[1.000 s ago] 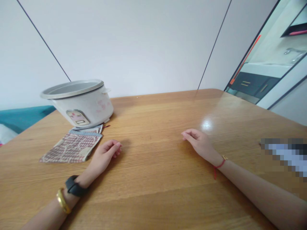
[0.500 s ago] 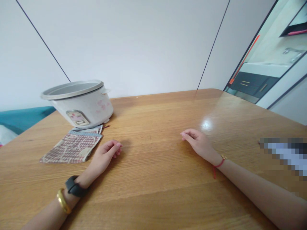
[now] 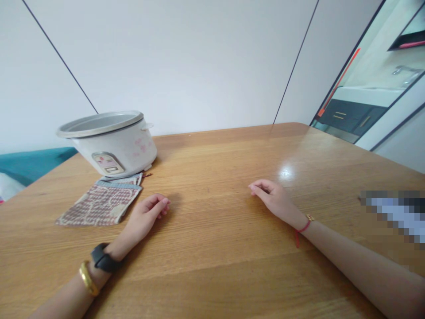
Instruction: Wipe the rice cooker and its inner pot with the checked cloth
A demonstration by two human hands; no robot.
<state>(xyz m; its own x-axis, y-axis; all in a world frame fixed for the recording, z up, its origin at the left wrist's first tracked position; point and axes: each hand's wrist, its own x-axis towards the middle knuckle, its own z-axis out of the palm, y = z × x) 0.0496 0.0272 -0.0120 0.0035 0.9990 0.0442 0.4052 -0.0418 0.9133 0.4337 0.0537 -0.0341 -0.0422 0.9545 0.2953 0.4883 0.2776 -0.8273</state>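
Observation:
A white rice cooker without its lid [image 3: 114, 150] stands near the far left of the wooden table, its grey inner rim open to view and a small control panel on its front. A patterned quilted fabric mat [image 3: 101, 206] lies folded just in front of it. My left hand [image 3: 144, 217] rests palm-down on the tabletop, its fingertips close to the mat's right edge, holding nothing. It wears a black band and a gold bangle. My right hand [image 3: 274, 201] lies loosely curled on the bare wood further right, empty, with a red string bracelet at the wrist.
The wooden table [image 3: 212, 252] has a rounded far corner and a glossy reflection. A teal cushion [image 3: 31, 166] lies beyond its left edge. A pixelated patch [image 3: 395, 212] covers something at right. A doorway at upper right shows dark cabinets and a sink.
My right hand has shifted very slightly to the left. The left hand, rice cooker and mat stay in place.

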